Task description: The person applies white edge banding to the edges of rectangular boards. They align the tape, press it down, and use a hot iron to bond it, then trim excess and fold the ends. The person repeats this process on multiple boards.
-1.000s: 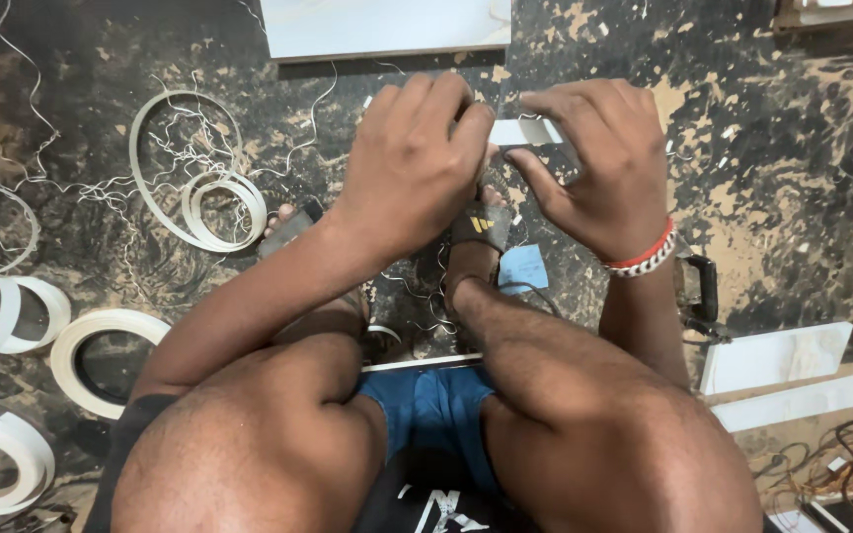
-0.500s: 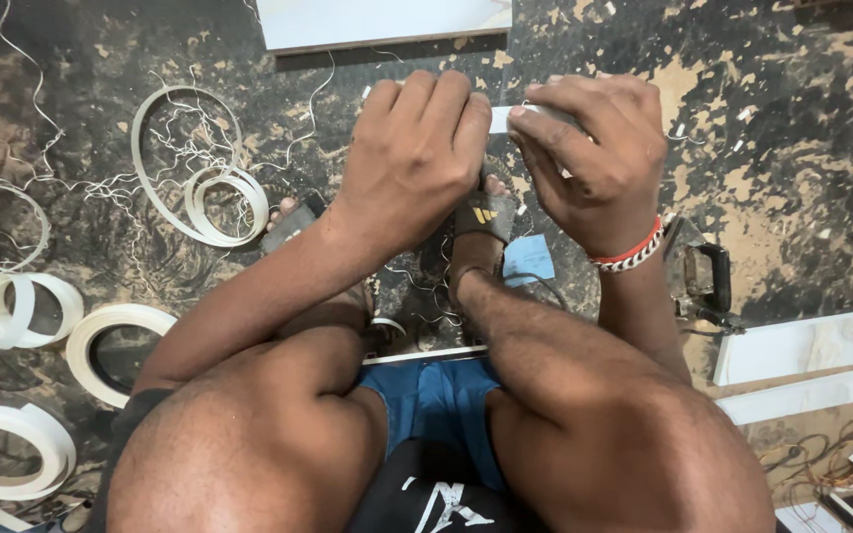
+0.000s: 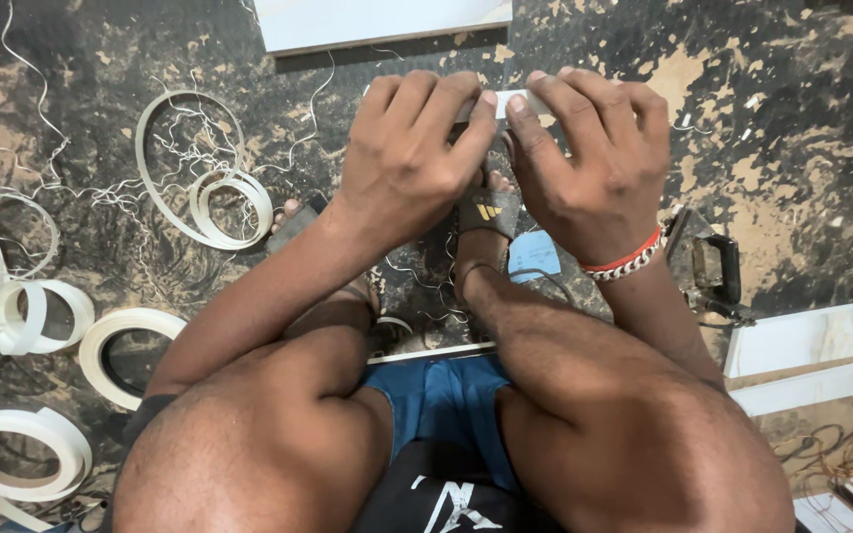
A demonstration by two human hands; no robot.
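A narrow white strip is being gripped at chest height above the floor by both hands, and only a short stretch of it is being left visible between the fingertips. The left hand is being held closed over the strip's left part, fingers curled down over it and thumb pressed toward the middle. The right hand is being held closed over the right part, with a red and white bracelet being worn at the wrist. The two thumbs are being kept just beside each other.

Beneath the hands, a sandalled foot is being rested on the dark mottled floor, with a blue scrap just beside it. Open room is being bounded above by the edge of a white board, on the right by a dark hand tool and white panels, and on the left by coils of white edge banding and thin shavings. Bare floor is being left open at the upper right.

Compared with half a second before, the hands are being held slightly lower and nearer the viewer, the grip on the strip is being kept, and the coils and tool are lying unchanged.
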